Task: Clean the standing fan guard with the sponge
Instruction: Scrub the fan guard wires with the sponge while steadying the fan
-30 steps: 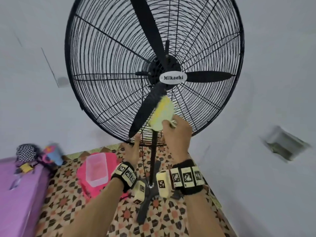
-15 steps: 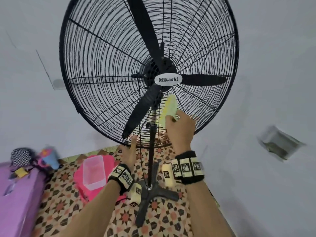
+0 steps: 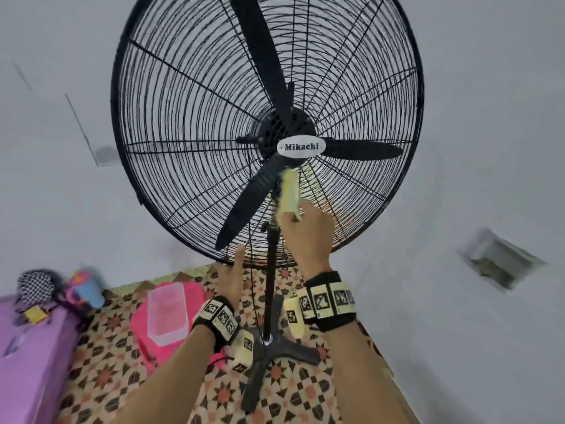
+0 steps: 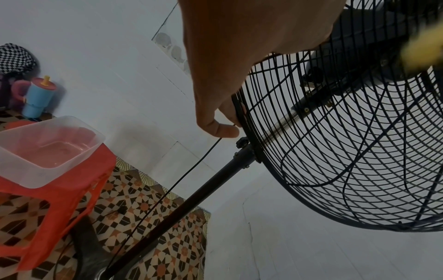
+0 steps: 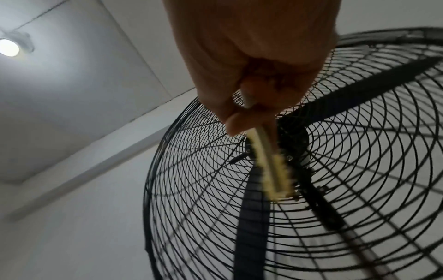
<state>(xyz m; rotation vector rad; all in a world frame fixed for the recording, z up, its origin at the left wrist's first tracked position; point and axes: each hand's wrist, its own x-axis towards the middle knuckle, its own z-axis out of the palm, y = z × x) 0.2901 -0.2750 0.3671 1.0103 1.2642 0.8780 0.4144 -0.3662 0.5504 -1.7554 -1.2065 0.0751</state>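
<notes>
The fan guard (image 3: 189, 117) is steadied at its bottom rim by the left hand (image 3: 234, 280), whose fingers are curled round the rim wire. The sponge (image 3: 289, 191), pinched in the right hand (image 3: 308, 237), has been turned edge-on and carried up toward the hub, so the lower wires are probably being wiped.

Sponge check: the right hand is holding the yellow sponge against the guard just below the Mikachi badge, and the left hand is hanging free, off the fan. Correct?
Not quite. The left hand is not free: the left wrist view shows its fingers gripping the lower rim of the fan guard. The rest holds: the right hand holds the yellow sponge against the guard just below the Mikachi badge.
</notes>
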